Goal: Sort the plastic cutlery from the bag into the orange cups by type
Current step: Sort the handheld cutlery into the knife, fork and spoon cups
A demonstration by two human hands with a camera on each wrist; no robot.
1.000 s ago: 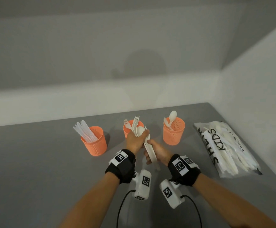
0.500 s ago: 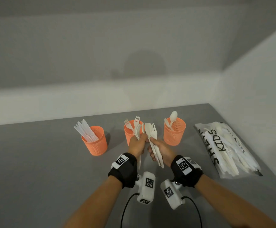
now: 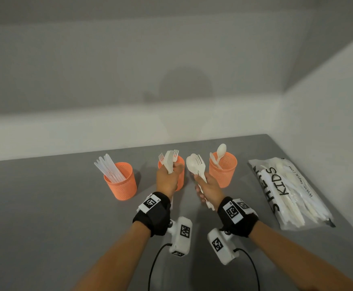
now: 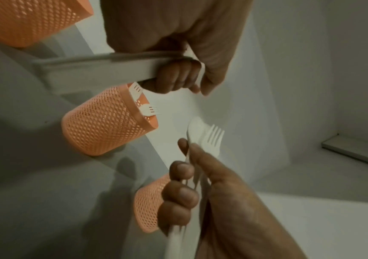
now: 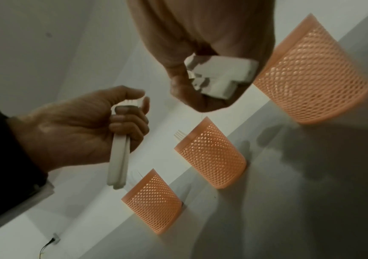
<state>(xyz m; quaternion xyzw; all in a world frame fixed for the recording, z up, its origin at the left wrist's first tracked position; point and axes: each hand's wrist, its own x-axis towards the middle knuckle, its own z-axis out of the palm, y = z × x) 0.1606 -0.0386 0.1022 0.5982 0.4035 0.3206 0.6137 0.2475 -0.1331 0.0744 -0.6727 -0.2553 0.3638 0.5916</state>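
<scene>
both fists upright; left hand point(image 3: 168, 177) and right hand point(image 3: 210, 185) grip cutlery

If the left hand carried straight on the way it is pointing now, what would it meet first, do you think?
Most likely the middle orange cup, the one with forks in it. The left hand, gripping a few white utensils, sits directly in front of that cup in the head view. Depth is unclear, so the gap cannot be judged.

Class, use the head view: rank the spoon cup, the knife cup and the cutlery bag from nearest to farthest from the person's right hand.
1. Spoon cup: just right of the right hand and a little beyond it.
2. Cutlery bag: farther right, lying by the wall.
3. Knife cup: far left, past the left hand and the fork cup.
</scene>
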